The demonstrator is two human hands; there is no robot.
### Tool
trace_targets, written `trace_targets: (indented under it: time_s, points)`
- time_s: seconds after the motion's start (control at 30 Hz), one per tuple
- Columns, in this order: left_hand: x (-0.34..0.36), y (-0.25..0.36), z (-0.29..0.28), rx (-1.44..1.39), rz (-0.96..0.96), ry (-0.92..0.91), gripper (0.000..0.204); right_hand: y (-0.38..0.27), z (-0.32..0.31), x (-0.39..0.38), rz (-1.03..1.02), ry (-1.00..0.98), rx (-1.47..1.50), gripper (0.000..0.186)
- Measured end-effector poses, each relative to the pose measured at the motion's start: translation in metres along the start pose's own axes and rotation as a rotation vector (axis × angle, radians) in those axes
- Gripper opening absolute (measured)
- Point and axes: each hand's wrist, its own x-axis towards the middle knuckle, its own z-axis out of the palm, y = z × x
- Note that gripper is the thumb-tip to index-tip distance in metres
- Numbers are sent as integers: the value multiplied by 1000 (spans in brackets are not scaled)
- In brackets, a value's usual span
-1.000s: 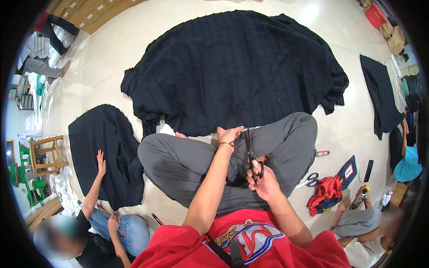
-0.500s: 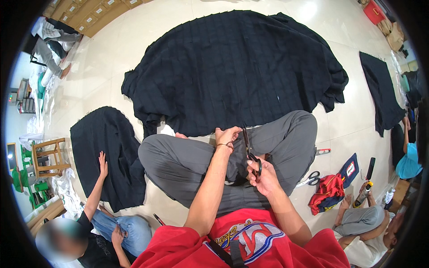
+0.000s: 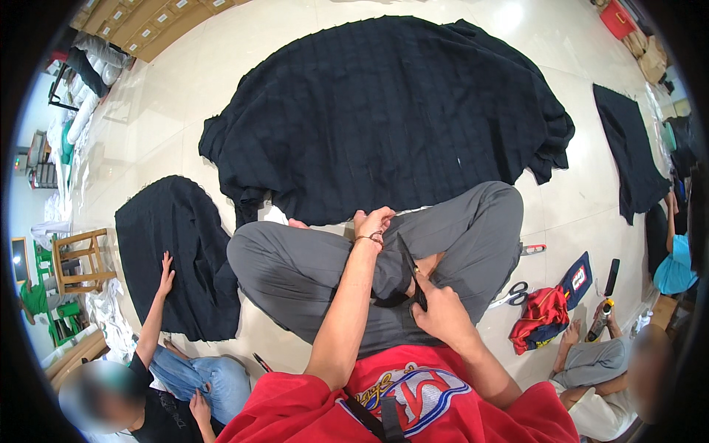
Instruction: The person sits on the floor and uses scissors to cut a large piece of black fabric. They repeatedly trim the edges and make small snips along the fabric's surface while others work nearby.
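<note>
Seen from the head camera, the person sits cross-legged on the pale tiled floor [image 3: 221, 96] in grey trousers [image 3: 295, 273] and a red shirt [image 3: 413, 406]. A large sheet of dark fabric [image 3: 391, 111] lies spread on the floor ahead, its near edge reaching the knees. The left hand [image 3: 375, 221] is closed on that near edge, pinching a narrow strip of the cloth [image 3: 390, 277] that runs down over the lap toward the other hand. The right hand [image 3: 441, 316] is wrapped around the handles of dark scissors [image 3: 410, 267], whose blades point up along the strip, just beside the left hand; whether the blades stand apart or together cannot be told.

To the left, a second dark piece of fabric [image 3: 177, 251] lies on the floor, and another person's hand [image 3: 166, 275] rests flat on its near edge, the arm reaching up from a seated figure in jeans. A wooden stool [image 3: 81, 258] stands farther left. To the right, a spare pair of scissors [image 3: 512, 293] lies on the floor beside a red and blue bag [image 3: 546, 317]. A third dark cloth [image 3: 628, 148] lies well apart at the right, near other seated people.
</note>
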Motion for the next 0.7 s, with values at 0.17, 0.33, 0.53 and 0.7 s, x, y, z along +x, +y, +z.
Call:
trace_targets:
  time_s: [0.17, 0.33, 0.53, 0.7]
  points:
    - [8, -5, -3, -24, -2, 27, 47, -12, -10, 7, -78, -86, -467, 36]
    - [0, 5, -1, -129, -62, 8, 52, -11, -25, 75, -102, 187, -22, 16]
    - [-1, 6, 3, -153, -68, 35, 30, 36, 2, 163, -205, 448, 140, 24]
    - [7, 0, -1, -140, -75, 49, 22, 31, 8, 183, -161, 410, 79, 28]
